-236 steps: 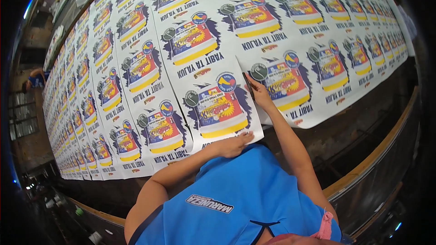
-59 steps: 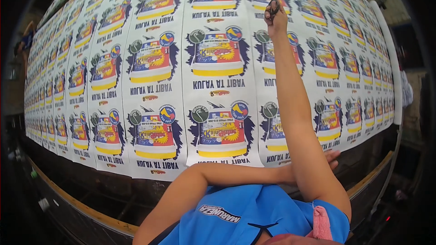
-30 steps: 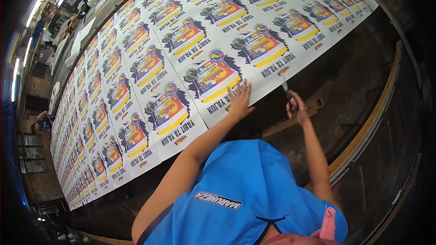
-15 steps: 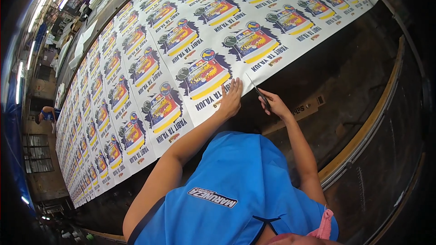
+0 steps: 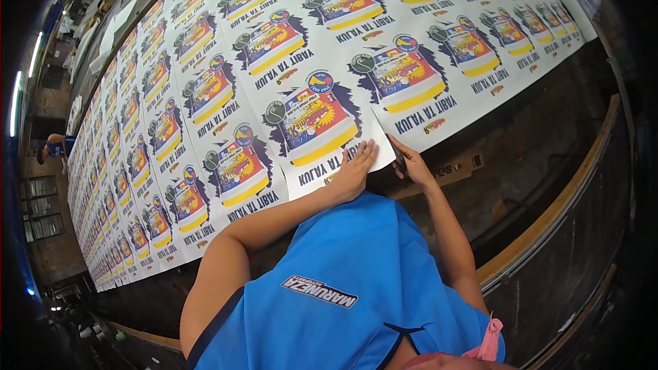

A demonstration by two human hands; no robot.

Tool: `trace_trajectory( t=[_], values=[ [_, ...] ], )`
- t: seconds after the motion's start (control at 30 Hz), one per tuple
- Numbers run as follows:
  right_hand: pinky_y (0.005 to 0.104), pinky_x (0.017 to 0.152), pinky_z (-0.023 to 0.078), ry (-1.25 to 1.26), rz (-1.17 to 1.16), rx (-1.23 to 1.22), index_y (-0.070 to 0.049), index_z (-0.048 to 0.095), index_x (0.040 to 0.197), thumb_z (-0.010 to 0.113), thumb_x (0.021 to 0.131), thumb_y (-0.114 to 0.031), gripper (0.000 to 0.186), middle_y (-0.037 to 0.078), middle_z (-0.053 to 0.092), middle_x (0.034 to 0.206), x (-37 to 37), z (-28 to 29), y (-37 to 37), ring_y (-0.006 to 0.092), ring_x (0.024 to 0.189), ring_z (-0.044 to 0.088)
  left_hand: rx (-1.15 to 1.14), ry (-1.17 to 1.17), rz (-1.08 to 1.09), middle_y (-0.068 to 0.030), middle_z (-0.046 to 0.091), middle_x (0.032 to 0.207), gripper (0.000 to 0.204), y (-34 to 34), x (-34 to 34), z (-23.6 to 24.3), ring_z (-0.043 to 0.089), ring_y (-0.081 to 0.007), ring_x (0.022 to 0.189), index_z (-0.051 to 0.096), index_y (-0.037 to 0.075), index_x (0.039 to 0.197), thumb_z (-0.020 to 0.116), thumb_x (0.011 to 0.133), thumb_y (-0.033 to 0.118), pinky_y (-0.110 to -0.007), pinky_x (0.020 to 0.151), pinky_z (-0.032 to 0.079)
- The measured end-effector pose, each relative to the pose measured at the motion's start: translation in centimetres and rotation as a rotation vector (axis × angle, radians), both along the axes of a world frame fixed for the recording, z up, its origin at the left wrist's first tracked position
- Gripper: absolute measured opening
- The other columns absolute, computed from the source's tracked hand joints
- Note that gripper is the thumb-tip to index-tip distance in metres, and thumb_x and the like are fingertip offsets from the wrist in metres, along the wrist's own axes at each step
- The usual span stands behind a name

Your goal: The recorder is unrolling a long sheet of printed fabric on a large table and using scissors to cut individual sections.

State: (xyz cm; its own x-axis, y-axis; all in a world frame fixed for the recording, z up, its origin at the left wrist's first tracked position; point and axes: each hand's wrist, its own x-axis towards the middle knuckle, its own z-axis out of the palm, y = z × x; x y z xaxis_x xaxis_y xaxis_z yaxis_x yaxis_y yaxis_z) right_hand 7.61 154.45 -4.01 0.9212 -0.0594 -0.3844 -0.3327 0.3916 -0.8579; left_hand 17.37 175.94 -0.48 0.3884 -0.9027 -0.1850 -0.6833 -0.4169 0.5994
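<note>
A wide white sheet [image 5: 322, 48] printed with repeated colourful designs covers the long table. My left hand [image 5: 354, 170] lies on its near edge with fingers stretched out, over a printed design. Just right of it, my right hand [image 5: 414, 167] is closed around the dark handles of scissors [image 5: 399, 157] at the sheet's edge. The blades do not show now; the sheet seems to cover them. Between my hands a cut runs in from the near edge, and the corner [image 5: 382, 145] on its left side stands apart from the sheet on its right.
Below the table's near edge lies a dark space with a flat cardboard piece [image 5: 458, 170]. A wooden rail [image 5: 541, 223] curves along the right. At the far left, a person in blue [image 5: 56, 146] is beside the table. Further tables with materials stand at the upper left.
The scissor blades, visible before at the sheet's edge, are now hidden. The cut edge shows more plainly, and the sheet's left part has separated from the right. My view has shifted slightly.
</note>
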Motion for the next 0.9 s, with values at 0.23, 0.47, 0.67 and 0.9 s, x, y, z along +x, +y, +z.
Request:
trace_trajectory(
  t=[0.23, 0.47, 0.67, 0.9],
  values=[
    [0.0197, 0.049, 0.038, 0.001, 0.082, -0.132, -0.014, 0.044, 0.153, 0.050, 0.103, -0.007, 0.051, -0.006, 0.057, 0.076, 6.3, 0.0, -1.3, 0.0033, 0.053, 0.042, 0.014, 0.388, -0.060, -0.0182, 0.011, 0.167, 0.071, 0.7, 3.9, 2.2, 0.010, -0.0388, 0.154, 0.016, 0.007, 0.160, 0.038, 0.093, -0.007, -0.068, 0.118, 0.015],
    [0.0197, 0.050, 0.036, 0.012, 0.031, -0.230, -0.019, 0.051, 0.149, 0.060, 0.102, -0.013, 0.049, -0.009, 0.060, 0.081, 17.7, -1.4, -1.1, 0.0003, 0.058, 0.042, -0.022, 0.836, -0.146, -0.0088, 0.008, 0.169, 0.060, 1.3, 7.7, 1.1, 0.002, -0.0274, 0.156, 0.015, 0.015, 0.162, 0.033, 0.106, 0.007, -0.058, 0.122, 0.004],
    [0.0200, 0.050, 0.037, 0.065, 0.059, -0.241, -0.020, 0.051, 0.149, 0.058, 0.101, -0.011, 0.049, -0.009, 0.055, 0.076, 27.7, -1.7, -1.1, 0.0017, 0.055, 0.042, -0.132, 1.054, -0.207, -0.0131, 0.011, 0.168, 0.055, 1.6, 9.8, -0.8, 0.006, -0.0282, 0.156, 0.016, 0.007, 0.160, 0.033, 0.108, 0.016, -0.040, 0.126, 0.006],
    [0.0205, 0.050, 0.038, 0.069, 0.043, -0.164, -0.022, 0.049, 0.150, 0.055, 0.102, -0.007, 0.051, -0.005, 0.056, 0.078, 39.1, -2.2, -1.0, 0.0052, 0.055, 0.044, -0.099, 1.295, -0.282, -0.0139, 0.019, 0.167, 0.054, 1.2, 13.5, -3.8, 0.015, -0.0275, 0.154, 0.021, 0.004, 0.159, 0.035, 0.108, 0.017, -0.035, 0.125, 0.012]
  ],
)
